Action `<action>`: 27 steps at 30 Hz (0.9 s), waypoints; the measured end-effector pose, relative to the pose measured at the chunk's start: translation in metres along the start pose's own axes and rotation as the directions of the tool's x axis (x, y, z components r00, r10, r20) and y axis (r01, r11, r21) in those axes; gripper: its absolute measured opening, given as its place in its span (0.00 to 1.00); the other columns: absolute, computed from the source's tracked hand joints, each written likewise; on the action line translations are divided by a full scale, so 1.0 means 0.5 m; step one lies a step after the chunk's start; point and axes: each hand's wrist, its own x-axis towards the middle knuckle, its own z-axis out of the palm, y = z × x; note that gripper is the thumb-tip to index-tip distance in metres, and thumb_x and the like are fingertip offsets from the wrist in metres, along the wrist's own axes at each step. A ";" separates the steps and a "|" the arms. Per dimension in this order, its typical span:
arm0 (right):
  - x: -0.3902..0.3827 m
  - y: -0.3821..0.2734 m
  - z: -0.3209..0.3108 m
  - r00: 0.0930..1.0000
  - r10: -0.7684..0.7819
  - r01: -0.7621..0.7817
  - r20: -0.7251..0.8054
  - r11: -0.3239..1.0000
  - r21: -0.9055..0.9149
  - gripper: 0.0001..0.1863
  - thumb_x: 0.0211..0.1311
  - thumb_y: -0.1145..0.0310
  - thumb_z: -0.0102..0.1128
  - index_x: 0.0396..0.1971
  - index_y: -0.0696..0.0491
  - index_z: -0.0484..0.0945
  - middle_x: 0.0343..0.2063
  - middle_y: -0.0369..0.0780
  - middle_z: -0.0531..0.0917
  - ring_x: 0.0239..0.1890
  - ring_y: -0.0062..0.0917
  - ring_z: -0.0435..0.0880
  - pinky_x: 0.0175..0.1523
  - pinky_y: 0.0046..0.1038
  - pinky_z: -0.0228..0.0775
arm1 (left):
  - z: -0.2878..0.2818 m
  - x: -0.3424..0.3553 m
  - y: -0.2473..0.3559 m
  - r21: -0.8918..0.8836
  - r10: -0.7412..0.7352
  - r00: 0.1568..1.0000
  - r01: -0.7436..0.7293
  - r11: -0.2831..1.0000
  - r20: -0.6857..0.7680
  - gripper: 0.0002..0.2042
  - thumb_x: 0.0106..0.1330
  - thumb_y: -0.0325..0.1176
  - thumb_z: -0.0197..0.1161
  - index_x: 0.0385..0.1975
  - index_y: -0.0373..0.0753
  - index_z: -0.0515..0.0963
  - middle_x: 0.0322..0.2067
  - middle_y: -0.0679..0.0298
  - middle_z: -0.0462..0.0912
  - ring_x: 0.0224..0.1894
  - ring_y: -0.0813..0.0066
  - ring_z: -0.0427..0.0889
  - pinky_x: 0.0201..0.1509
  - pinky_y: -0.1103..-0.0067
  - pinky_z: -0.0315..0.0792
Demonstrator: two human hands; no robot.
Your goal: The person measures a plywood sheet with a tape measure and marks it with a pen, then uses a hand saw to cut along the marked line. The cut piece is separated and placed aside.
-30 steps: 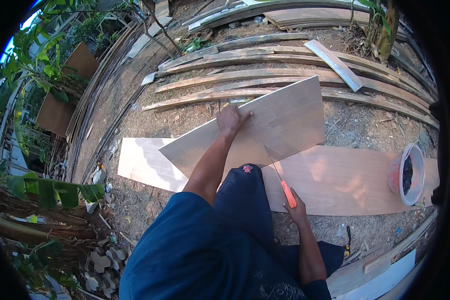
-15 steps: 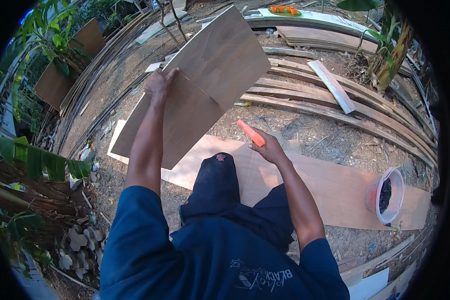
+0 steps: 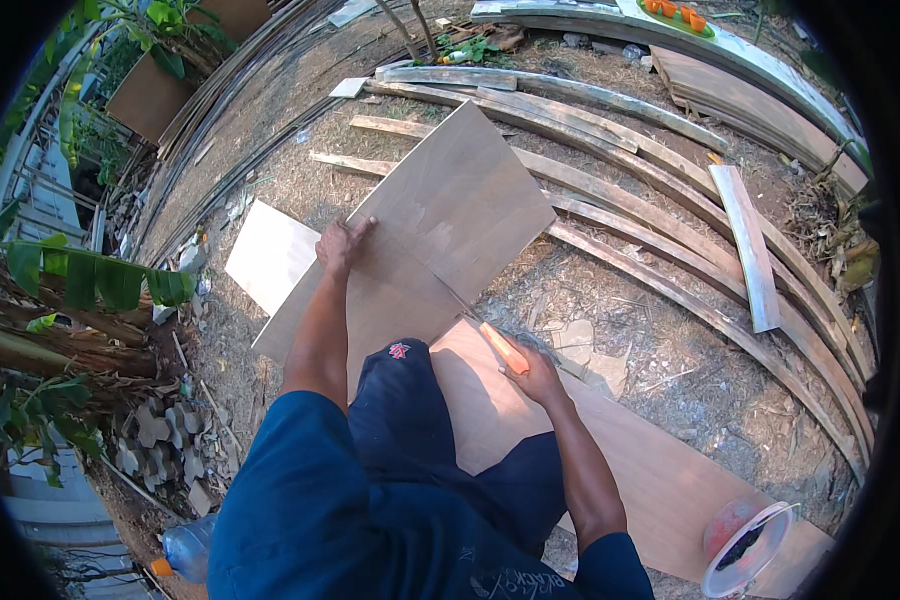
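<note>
Plywood panel (image 3: 422,232), its edge gripped in my left hand (image 3: 342,245); my right hand (image 3: 538,376) wraps an orange tool handle (image 3: 503,348).

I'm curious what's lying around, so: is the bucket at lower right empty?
Not empty: dark material shows inside the bucket through its open top. I cannot tell what it is.

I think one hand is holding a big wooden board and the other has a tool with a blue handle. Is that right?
Almost! The head view shows that the handle is orange, not blue. The rest is right: the left hand holds the big wooden board, and the right hand has the tool.
</note>
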 end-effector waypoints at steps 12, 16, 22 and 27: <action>0.099 -0.006 0.079 0.965 -0.235 0.244 -0.113 0.967 0.075 0.36 0.47 0.71 0.68 0.62 0.54 0.71 0.50 0.49 0.82 0.48 0.40 0.84 0.51 0.33 0.78 | 0.162 0.195 -0.063 -0.056 -0.022 0.965 0.037 0.998 0.260 0.51 0.51 0.76 0.56 0.63 0.35 0.69 0.55 0.46 0.77 0.59 0.51 0.76 0.61 0.64 0.70; 0.038 0.005 0.056 0.988 -0.125 0.133 -0.089 0.987 0.087 0.37 0.44 0.73 0.68 0.60 0.55 0.72 0.47 0.48 0.84 0.45 0.40 0.86 0.50 0.31 0.79 | 0.169 0.206 -0.061 -0.076 -0.028 0.956 0.052 0.996 0.292 0.51 0.49 0.79 0.55 0.60 0.36 0.71 0.52 0.45 0.80 0.56 0.50 0.79 0.58 0.63 0.71; -0.215 -0.097 -0.088 0.991 -0.106 0.103 -0.085 0.994 -0.047 0.37 0.39 0.75 0.68 0.58 0.57 0.74 0.44 0.51 0.84 0.42 0.39 0.87 0.50 0.33 0.80 | 0.179 0.199 -0.063 -0.140 0.019 0.979 0.010 0.990 0.203 0.48 0.50 0.78 0.56 0.55 0.36 0.76 0.48 0.46 0.82 0.53 0.51 0.81 0.58 0.64 0.71; -0.006 -0.054 -0.001 0.993 -0.067 0.076 -0.093 0.993 0.093 0.37 0.45 0.73 0.67 0.62 0.53 0.71 0.49 0.48 0.82 0.41 0.42 0.86 0.48 0.33 0.80 | 0.176 0.193 -0.065 -0.123 0.032 0.982 -0.009 0.992 0.185 0.44 0.51 0.76 0.55 0.49 0.37 0.78 0.47 0.47 0.83 0.52 0.51 0.81 0.56 0.63 0.72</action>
